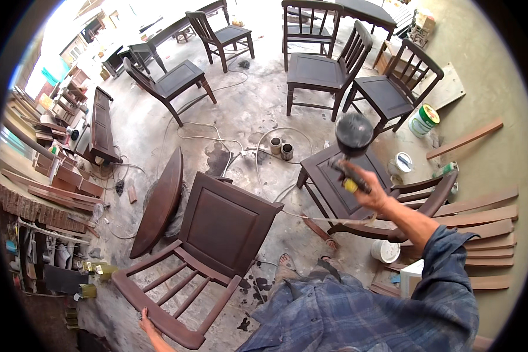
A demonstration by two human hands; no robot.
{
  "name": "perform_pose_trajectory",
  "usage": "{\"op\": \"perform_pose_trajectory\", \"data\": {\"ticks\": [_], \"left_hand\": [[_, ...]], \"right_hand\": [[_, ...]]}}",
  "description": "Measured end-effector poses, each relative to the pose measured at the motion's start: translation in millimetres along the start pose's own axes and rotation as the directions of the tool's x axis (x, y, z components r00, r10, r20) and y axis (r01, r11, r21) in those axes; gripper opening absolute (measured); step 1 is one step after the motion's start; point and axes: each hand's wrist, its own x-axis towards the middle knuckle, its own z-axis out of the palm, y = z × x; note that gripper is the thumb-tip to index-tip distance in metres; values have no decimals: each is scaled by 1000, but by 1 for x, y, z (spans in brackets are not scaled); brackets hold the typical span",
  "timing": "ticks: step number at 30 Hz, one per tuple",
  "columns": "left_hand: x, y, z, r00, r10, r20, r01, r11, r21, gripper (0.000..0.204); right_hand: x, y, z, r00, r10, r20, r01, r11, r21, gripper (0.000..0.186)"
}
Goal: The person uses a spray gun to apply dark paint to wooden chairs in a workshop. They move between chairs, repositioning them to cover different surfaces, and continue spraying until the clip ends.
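Spray gun (338,165) with black cup (354,134), in right hand (369,190), fingers closed round handle; held over dark chair (330,176) at right; slatted chair (223,223) at lower left, tilted, panelled seat upward; left hand (149,332) at its top rail, fingers curled on edge, partly hidden; two tins (287,152) on floor (258,102); further chairs (317,70) beyond.

The person's bare right forearm (413,222) is slanting forward and inward, the right grip (368,191) holding a fist-like clasp; lower left, the left grip (147,324) is clasping, partly curled.
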Motion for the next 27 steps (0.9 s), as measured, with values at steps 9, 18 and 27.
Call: {"op": "perform_pose_trajectory", "data": {"ticks": [9, 18, 27], "left_hand": [[15, 4, -14, 999, -14, 35, 15, 1000, -2, 43], [16, 26, -4, 996, -6, 88, -3, 995, 96, 57], [15, 28, -12, 994, -37, 104, 24, 992, 125, 42]], "right_hand": [[40, -27, -26, 997, -81, 10, 82, 989, -122, 50], [-3, -11, 14, 992, 122, 13, -122, 993, -3, 51], [-72, 14, 55, 978, 204, 50, -202, 978, -56, 53]]}}
